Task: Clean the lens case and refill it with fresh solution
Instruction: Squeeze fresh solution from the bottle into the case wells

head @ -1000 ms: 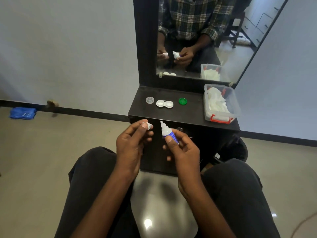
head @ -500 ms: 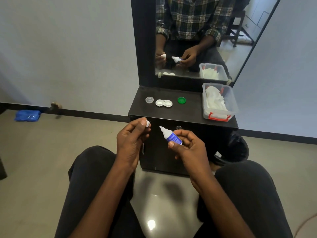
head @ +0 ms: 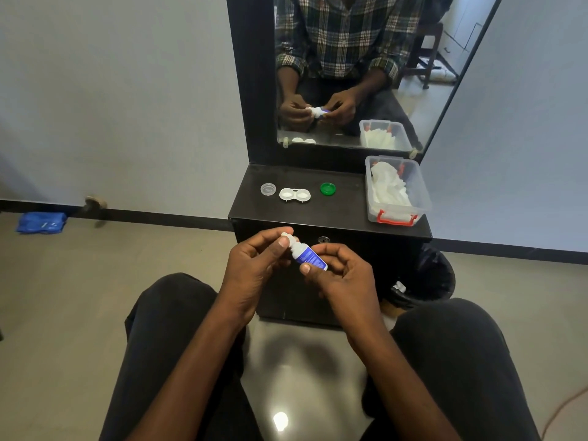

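Observation:
A small solution bottle (head: 308,254) with a blue label lies tilted between my hands, in front of the cabinet. My right hand (head: 340,272) grips its body. My left hand (head: 254,262) pinches the white cap (head: 285,236) against the bottle's tip. The white lens case (head: 295,195) sits open on the black cabinet top (head: 343,205), both wells uncovered. A clear lid (head: 268,189) lies to its left and a green lid (head: 327,188) to its right.
A clear plastic box (head: 420,198) with a red handle holds white tissues at the cabinet's right end. A mirror (head: 356,58) rises behind. A black bin (head: 426,278) stands on the floor to the right. A blue cloth (head: 41,221) lies far left.
My left hand has brought the cap over to the bottle's tip; before, cap and bottle were held apart. The bottle has tilted further toward the left.

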